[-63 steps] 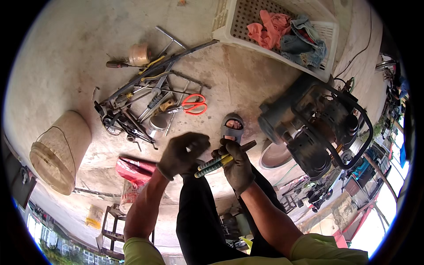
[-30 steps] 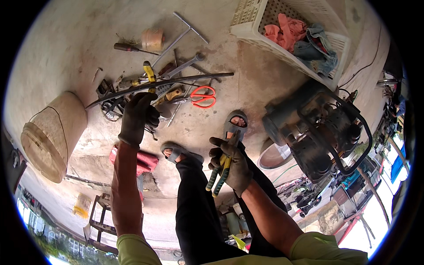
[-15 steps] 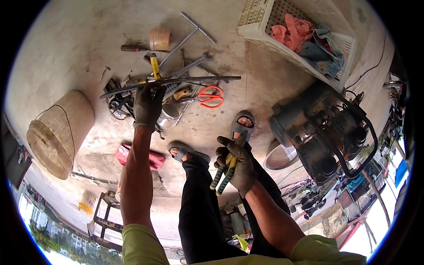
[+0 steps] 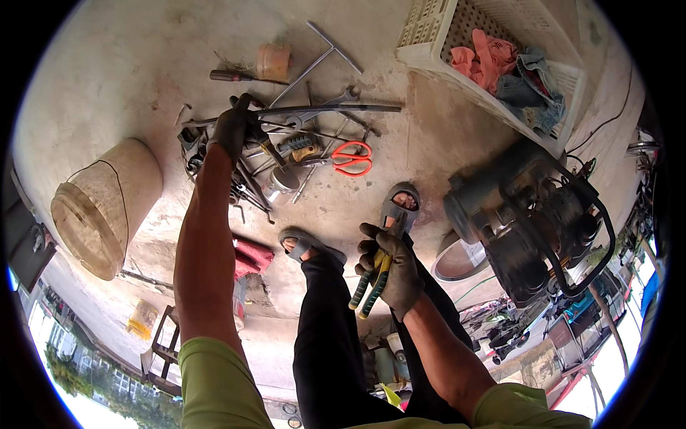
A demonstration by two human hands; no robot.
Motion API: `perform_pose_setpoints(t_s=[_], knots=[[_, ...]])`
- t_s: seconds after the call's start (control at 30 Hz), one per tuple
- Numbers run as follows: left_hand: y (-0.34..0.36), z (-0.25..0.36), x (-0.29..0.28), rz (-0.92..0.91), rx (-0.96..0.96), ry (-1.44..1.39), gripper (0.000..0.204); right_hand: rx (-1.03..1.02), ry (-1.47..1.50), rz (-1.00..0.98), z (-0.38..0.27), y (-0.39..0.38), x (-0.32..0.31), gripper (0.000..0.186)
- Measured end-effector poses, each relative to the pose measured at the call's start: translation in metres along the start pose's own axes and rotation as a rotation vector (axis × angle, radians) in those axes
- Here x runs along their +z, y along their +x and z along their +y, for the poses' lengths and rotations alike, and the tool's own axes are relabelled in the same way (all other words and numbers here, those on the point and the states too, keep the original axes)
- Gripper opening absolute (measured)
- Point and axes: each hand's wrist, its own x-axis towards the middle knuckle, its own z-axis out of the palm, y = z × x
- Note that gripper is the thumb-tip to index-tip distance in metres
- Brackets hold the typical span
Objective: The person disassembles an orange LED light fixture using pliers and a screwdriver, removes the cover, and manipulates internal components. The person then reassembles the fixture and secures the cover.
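My left hand point(image 4: 234, 132), in a dark glove, is closed around a long thin black strip point(image 4: 336, 109) above a pile of tools on the concrete floor. Just beside its fingers, a tool with a yellow-and-black handle point(image 4: 269, 149) slants toward the pile; whether the hand touches it is unclear. Scissors with orange-red handles point(image 4: 352, 159) lie right of the pile, and a large wrench point(image 4: 343, 97) lies beyond the strip. Held low in front of my legs, my gloved right hand point(image 4: 399, 275) grips pliers point(image 4: 373, 280) with yellow and dark green handles, jaws pointing away from me.
A T-handle wrench point(image 4: 332, 48), a screwdriver point(image 4: 227, 76) and a small pinkish pot point(image 4: 274, 62) lie beyond the pile. To the left is a dirty white bucket point(image 4: 136, 179). A plastic crate point(image 4: 429, 61) with rags and a black compressor point(image 4: 525, 214) stand on the right.
My left hand has moved the black strip away from me across the pile. The yellow-handled tool, upright before, now slants back toward me. The right hand keeps its hold on the pliers.
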Motion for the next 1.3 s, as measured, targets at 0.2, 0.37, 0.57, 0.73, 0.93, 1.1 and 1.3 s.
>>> perform_pose_setpoints(t_s=[0.2, 0.37, 0.57, 0.73, 0.93, 1.1, 1.3], knots=[[-0.106, -0.004, 0.069, -0.443, -0.165, -0.427, 0.042, -0.041, -0.064, 0.098, -0.002, 0.005, -0.006, 0.044], [-0.198, -0.051, 0.098, -0.649, -0.361, -0.526, 0.039, 0.065, -0.241, -0.056, -0.005, -0.005, 0.019, 0.040], [-0.229, -0.051, 0.080, -0.604, -0.012, 0.052, 0.051, 0.003, -0.374, -0.121, 0.021, 0.015, -0.005, 0.023], [-0.177, -0.120, 0.015, -0.240, -0.176, -0.419, 0.046, 0.033, -0.402, -0.137, 0.012, 0.001, 0.013, 0.015], [-0.092, -0.221, -0.035, 0.315, 0.012, 0.433, 0.040, -0.028, -0.368, -0.080, 0.022, 0.003, 0.014, 0.017], [-0.061, -0.203, -0.007, 0.437, -0.122, 0.975, 0.042, 0.003, -0.391, -0.093, 0.019, 0.004, 0.016, 0.021], [-0.042, -0.246, -0.041, 0.324, 0.129, 0.910, 0.021, -0.002, -0.398, -0.109, 0.019, 0.002, 0.019, 0.019]])
